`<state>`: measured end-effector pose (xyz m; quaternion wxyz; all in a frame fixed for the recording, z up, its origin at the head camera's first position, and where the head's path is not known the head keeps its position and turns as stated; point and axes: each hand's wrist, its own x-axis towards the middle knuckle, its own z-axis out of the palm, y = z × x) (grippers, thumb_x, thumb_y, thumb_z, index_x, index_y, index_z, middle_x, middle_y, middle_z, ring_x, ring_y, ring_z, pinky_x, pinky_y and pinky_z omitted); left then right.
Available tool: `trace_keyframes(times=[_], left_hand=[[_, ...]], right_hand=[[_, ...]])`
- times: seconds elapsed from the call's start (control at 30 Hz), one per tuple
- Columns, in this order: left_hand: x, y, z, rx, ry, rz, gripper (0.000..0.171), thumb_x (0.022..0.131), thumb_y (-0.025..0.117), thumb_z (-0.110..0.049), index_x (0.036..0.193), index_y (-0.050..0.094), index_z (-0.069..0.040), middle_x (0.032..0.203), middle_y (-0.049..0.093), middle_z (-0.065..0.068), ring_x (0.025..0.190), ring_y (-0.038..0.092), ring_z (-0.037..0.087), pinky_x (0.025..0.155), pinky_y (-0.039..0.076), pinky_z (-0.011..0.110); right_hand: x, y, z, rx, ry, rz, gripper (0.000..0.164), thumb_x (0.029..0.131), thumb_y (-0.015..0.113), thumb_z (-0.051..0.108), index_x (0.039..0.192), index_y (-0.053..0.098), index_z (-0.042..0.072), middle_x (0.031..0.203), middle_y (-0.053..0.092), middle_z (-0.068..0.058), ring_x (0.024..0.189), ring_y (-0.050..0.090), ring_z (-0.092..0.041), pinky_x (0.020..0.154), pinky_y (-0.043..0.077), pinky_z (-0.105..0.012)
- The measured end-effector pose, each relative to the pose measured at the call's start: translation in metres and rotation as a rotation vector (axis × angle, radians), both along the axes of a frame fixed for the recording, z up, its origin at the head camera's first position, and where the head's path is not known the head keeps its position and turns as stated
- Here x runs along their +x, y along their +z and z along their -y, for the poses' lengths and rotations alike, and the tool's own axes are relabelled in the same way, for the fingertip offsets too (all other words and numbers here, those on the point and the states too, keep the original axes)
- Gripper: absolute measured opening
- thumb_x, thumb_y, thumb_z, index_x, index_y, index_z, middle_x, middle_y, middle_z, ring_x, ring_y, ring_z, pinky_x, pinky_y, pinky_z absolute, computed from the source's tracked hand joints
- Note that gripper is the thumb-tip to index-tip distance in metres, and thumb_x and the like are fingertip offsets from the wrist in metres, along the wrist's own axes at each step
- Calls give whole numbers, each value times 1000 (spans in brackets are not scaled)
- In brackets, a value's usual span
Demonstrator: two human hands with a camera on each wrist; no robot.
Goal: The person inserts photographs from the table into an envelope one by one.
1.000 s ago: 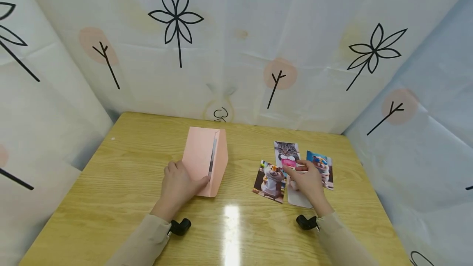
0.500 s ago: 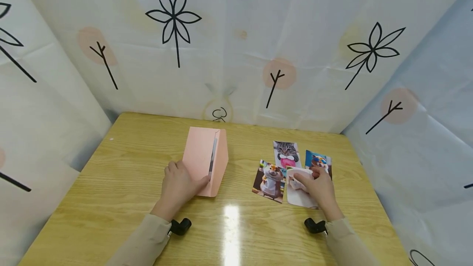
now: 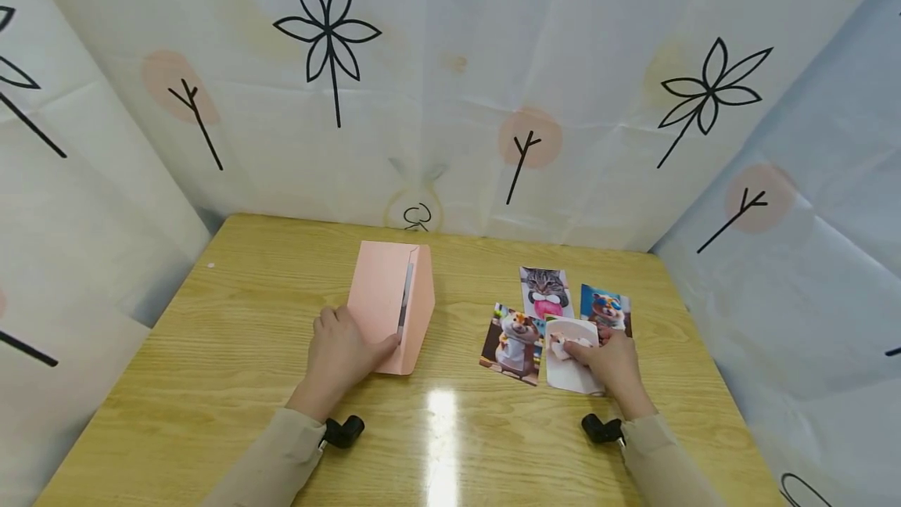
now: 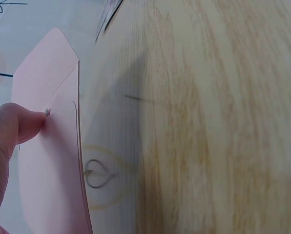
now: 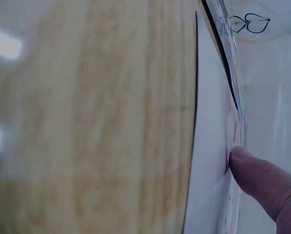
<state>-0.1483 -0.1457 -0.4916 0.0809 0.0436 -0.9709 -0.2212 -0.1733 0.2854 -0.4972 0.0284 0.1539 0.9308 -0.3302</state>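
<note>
"Head view: what lies around your hands, and what gets in the way?"

"Just beyond the white card (image 3: 566,375) I see a cat card (image 3: 543,288) and, right of that, a sunglasses card (image 3: 604,306). A brown card (image 3: 512,346) showing an animal in white sits at its left. My right hand (image 3: 616,364) hides part of the white card and the lower part of the sunglasses one."

"And underneath, and around?"

"A yellowish wood-grain table (image 3: 246,397), with a bright streak of glare on my side. White cloth (image 3: 450,61), printed with black flowers and peach circles, closes off the back and both sides."

"Your hands?"

"My left hand (image 3: 342,354) grips the pink envelope (image 3: 378,288), left of centre, thumb beside its slit, fingers at the left edge. My right pinches the white card on the table's right half, thumb on its face, fingers bent at its right edge."

"Which way do they point?"

"The envelope's long axis runs away from me, its slit facing right along a long side. The white card's long axis runs away from me too, picture up."
</note>
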Motion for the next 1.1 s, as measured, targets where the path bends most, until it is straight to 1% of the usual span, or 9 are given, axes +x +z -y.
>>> trace_keyframes(times=[0.1,0.2,0.33,0.5,0.63,0.77,0.9,1.0,1.1], left_hand=[[0,-1,0,2,0,4,94,67,72,-68,101,48,16,95,43,26,87,44,40,73,40,47],[0,-2,1,0,1,8,95,67,71,-69,102,48,16,96,43,27,88,44,40,73,41,47],[0,-3,1,6,6,10,96,66,71,-70,103,48,15,97,42,26,88,44,39,72,41,46],[1,-3,1,15,11,6,94,67,72,-69,102,48,15,96,43,25,87,44,39,72,40,46],[1,-2,1,14,11,16,94,67,72,-69,102,48,15,96,43,25,88,44,39,72,41,46],[2,-2,1,19,10,24,95,67,71,-69,103,48,15,98,43,25,89,44,39,73,42,47],[3,-2,2,21,6,25,96,67,71,-70,105,48,16,100,43,27,91,44,40,74,42,48],[3,-2,3,18,2,23,98,68,70,-70,106,47,17,101,44,28,93,44,41,75,42,49],[4,-2,4,12,0,21,98,68,70,-70,105,48,17,101,44,29,93,44,41,76,42,49]], right_hand=[[-2,-1,-1,31,12,-5,74,73,83,44,112,59,-15,103,62,-32,82,57,-29,62,48,-36],[-2,-1,-1,55,17,3,69,73,83,44,105,61,-13,97,62,-29,79,55,-29,58,45,-34],[-3,0,1,54,8,4,75,72,82,46,106,57,-15,102,56,-32,85,52,-33,64,46,-39],[-1,3,3,-20,-4,-1,85,75,82,41,119,40,-19,113,48,-36,98,51,-39,80,45,-49],[2,4,4,-63,-1,-1,85,78,80,35,124,34,-19,115,45,-35,102,50,-40,84,43,-51],[2,6,2,-72,-3,1,83,81,77,29,130,29,-19,118,45,-36,106,49,-42,88,42,-52],[0,11,-3,-56,9,-13,72,86,69,18,135,28,-17,115,51,-34,103,53,-42,85,45,-51],[-3,17,-9,-21,29,-15,58,90,62,13,133,35,-14,106,56,-28,93,57,-37,75,47,-44],[-6,26,-15,-33,45,-6,45,93,56,12,129,44,-12,101,56,-23,89,56,-32,69,46,-36]])
